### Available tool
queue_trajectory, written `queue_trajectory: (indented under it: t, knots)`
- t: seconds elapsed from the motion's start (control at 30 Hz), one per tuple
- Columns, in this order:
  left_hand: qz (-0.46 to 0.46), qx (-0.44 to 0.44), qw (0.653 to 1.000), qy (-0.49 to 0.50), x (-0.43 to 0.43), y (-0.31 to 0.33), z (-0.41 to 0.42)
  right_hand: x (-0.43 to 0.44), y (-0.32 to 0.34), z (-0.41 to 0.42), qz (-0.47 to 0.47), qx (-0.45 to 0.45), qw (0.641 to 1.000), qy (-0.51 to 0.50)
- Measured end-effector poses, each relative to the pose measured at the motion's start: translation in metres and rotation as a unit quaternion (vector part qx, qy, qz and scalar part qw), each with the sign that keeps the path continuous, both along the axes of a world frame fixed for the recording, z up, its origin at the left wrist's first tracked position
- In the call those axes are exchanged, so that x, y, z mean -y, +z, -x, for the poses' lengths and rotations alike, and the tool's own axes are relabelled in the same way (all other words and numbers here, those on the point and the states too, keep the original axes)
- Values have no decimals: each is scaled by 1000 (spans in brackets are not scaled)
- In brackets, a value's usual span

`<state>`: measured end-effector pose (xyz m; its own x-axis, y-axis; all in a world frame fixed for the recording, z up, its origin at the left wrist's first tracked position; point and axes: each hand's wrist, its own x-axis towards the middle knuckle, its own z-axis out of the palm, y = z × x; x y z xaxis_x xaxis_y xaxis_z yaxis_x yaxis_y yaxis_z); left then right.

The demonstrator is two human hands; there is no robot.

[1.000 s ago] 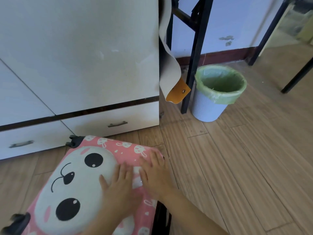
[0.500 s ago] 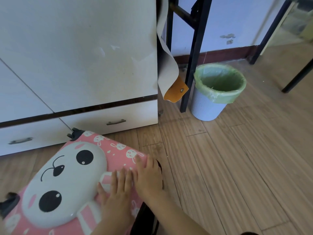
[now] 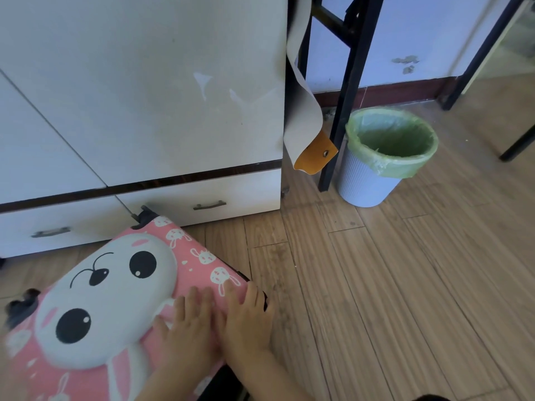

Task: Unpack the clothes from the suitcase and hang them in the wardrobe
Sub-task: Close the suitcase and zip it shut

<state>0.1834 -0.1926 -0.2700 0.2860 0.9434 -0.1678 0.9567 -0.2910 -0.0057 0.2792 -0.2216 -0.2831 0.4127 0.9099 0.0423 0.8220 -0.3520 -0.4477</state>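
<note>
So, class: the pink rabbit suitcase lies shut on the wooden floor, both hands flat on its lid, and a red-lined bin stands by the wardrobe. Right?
Not quite. The head view shows the bin lined with a green bag, not red. The rest holds: the suitcase lies shut on the floor, the left hand and right hand flat on it, near the wardrobe.

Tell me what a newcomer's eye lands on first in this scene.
First comes the pink suitcase with a big white bunny face, lying on the wooden floor at lower left, in front of the white wardrobe. The left hand and right hand rest flat, side by side, on its near right edge. Next, the blue bin with a green liner, standing at right by a black metal leg.
</note>
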Motion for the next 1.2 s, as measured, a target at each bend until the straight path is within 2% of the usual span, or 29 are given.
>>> queue_trajectory:
  t: [0.1, 0.2, 0.37, 0.7, 0.8, 0.93, 1.0, 1.07, 1.2]
  knots:
    - [36, -18, 999, -21, 2, -18, 9, -2, 1, 0, -4, -24, 1000, 13]
    - [-5, -5, 999, -52, 3, -14, 7, -2, -2, -3, -11, -23, 999, 31]
    - [-4, 11, 999, -43, 3, -9, 3, -4, -11, -9, -33, 22, 997, 62]
    - [2, 13, 999, -52, 8, -11, -4, -10, -28, -34, -35, 30, 988, 146]
    - [-36, 7, 996, -79, 12, -16, -10, -13, -31, -48, -79, 13, 981, 177]
    - [-89, 10, 989, -115, 4, -14, -30, -33, -29, -78, -99, -73, 975, 186]
    - [-111, 8, 986, -124, -7, -11, -36, -48, -36, -93, -117, -15, 974, 193]
    - [-106, -13, 986, -128, -17, -9, -41, -62, -44, -107, -71, 47, 975, 206]
    - [-63, -59, 988, -126, -28, -4, -44, -83, -37, -115, 71, 97, 951, 285]
